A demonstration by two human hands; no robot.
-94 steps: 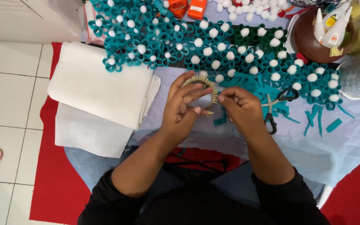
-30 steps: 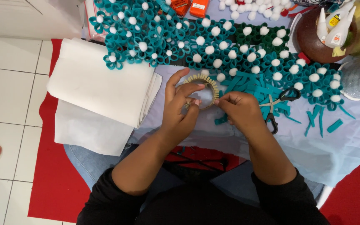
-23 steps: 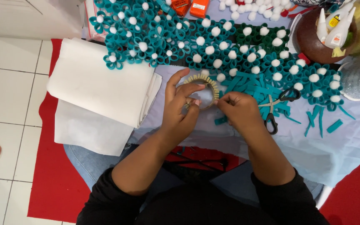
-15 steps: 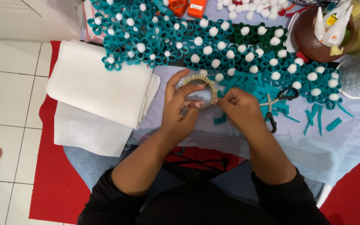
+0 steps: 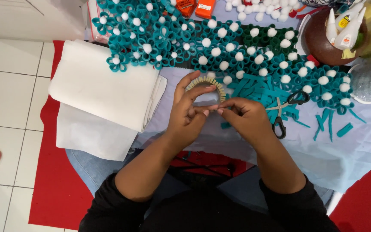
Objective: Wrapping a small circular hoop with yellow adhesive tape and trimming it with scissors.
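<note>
Head view: I see a pale blue cloth point(image 5: 344, 150) over the lap, above a red mat point(image 5: 52, 172) on white floor tiles point(image 5: 5, 90). My left hand point(image 5: 190, 116) curls its fingers around a tan ribbed ring point(image 5: 206, 83); my right hand point(image 5: 245, 118) pinches closed at the ring's lower edge. Folded white fabric point(image 5: 104, 92) lies just left, teal felt flowers point(image 5: 202, 38) beyond, black-handled scissors point(image 5: 286, 109) and teal strips point(image 5: 331, 122) to the right

Hemmed in ahead by the bank of teal felt flowers with white pompom centres point(image 5: 220, 47). Blocked leftward by the folded stack of white fabric point(image 5: 104, 86); rightward by black-handled scissors point(image 5: 282, 114) among teal felt strips point(image 5: 331, 124). Bare pale-blue cloth point(image 5: 348, 159) open at lower right.
</note>
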